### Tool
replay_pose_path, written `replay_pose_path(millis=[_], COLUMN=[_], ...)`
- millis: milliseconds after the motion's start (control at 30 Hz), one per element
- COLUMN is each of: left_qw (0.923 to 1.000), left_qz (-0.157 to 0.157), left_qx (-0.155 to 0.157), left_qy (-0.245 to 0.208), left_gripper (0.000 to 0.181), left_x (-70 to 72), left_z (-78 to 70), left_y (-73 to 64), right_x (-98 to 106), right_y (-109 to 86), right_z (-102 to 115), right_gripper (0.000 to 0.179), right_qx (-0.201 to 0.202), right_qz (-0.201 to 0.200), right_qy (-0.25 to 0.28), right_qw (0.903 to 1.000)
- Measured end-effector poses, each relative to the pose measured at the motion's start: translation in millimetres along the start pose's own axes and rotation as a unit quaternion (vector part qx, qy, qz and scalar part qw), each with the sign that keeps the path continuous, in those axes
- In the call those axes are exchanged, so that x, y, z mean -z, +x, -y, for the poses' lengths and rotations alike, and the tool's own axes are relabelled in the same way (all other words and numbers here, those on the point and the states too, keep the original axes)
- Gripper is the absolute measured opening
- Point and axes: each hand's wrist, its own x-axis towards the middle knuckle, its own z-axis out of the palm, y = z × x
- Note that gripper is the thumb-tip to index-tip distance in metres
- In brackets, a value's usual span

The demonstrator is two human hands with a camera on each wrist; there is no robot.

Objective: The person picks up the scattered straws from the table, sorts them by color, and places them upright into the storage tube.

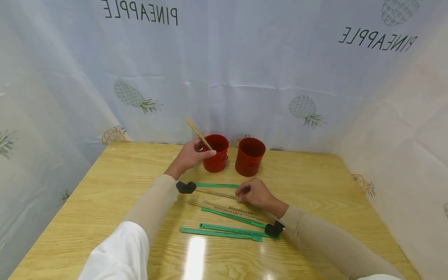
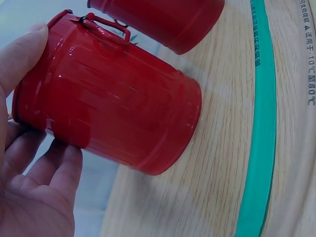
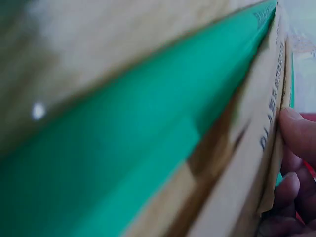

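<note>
Left red bucket (image 1: 214, 162): glossy, upright, open-topped, ridged near its base
Leaning straw (image 1: 198, 133): tan, printed, slanting out over the bucket's rim
Flat straw (image 1: 215, 193): tan, printed, pinched at its right end

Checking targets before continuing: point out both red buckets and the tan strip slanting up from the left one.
Left red bucket (image 1: 217, 162), head view: front wall.
Right red bucket (image 1: 248, 161), head view: front wall.
Tan strip (image 1: 199, 134), head view: middle of its visible length.
</note>
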Motion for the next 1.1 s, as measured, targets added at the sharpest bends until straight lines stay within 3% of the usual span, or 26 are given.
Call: replay_pose_path(millis=[233,567,667,900,1100], left_qw=[1.0000,1.0000,1.0000,0.9999,0.9999], left_qz=[0.003,0.003,0.003,0.004,0.007], left_qx=[-0.005,-0.006,-0.005,-0.008,-0.010], left_qy=[-0.003,0.004,0.006,0.012,0.010], left_gripper=[0.064,0.065,0.066,0.067,0.066], left_x=[0.9,0.4,0.2,1.0,2.0], left_z=[-1.6,0.5,1.0,-0.1,0.6], left_y=[1.9,2.4,1.7,0.5,0.5], right_x=[7.3,10.9,16.4,37.5,56.3], right_y=[1.8,-6.9,-12.4,-19.5,-22.8], right_z=[1.7,7.7,7.0,3.8,2.0], right_gripper=[0.004,0.009,0.010,0.018,0.021], right_qx=[0.075,0.113,0.134,0.157,0.171], right_qz=[0.055,0.116,0.121,0.144,0.140], right_qy=[-0.102,-0.246,-0.244,-0.180,-0.143], right_qw=[0.9904,0.9556,0.9527,0.9603,0.9647])
